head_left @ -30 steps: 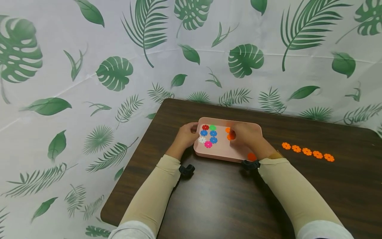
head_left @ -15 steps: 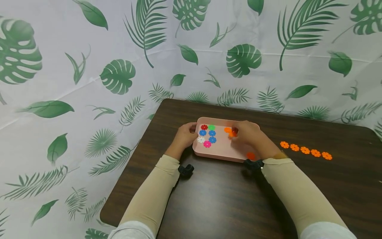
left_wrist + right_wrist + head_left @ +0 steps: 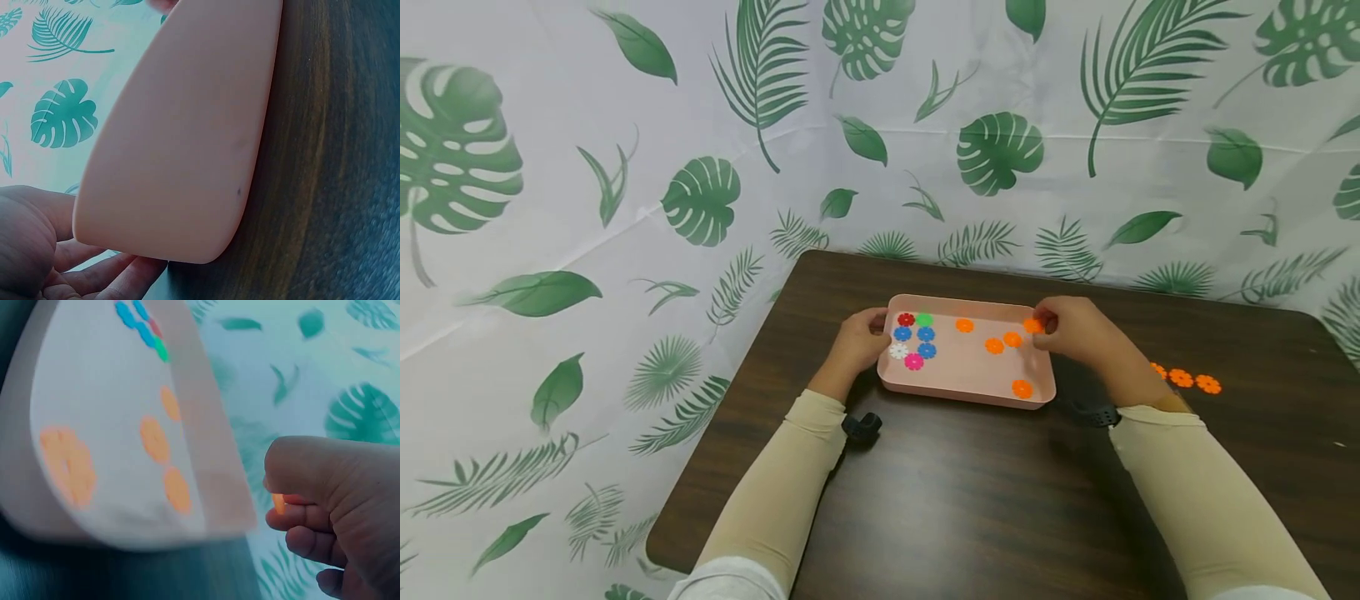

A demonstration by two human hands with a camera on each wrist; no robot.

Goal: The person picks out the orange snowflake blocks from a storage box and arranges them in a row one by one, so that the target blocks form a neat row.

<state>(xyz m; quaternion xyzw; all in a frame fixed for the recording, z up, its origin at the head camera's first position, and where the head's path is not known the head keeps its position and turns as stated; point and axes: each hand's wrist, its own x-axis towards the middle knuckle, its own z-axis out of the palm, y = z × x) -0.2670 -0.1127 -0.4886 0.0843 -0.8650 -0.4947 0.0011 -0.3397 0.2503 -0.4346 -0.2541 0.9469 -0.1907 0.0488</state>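
A shallow pink tray (image 3: 955,377) lies on the table, its left end gripped by my left hand (image 3: 854,346). In the left wrist view, that hand's thumb and fingers (image 3: 134,275) wrap the corner of the tray wall (image 3: 181,144). My right hand (image 3: 1078,333) is at the tray's far right corner, pinching an orange flower-shaped disc (image 3: 279,503) between thumb and forefinger. Inside the tray lie several more orange discs (image 3: 994,346), spread over the middle and right. Red, green, blue, white and pink discs (image 3: 927,351) are grouped at its left end.
A row of orange discs (image 3: 1181,378) lies on the dark wooden table (image 3: 925,492) to the right, partly hidden by my right forearm. A white cloth with green leaves (image 3: 910,192) hangs right behind the table.
My right hand has moved right, from over the tray's middle to its right end, with an orange disc pinched. The orange discs it covered now show. My left hand keeps its grip.
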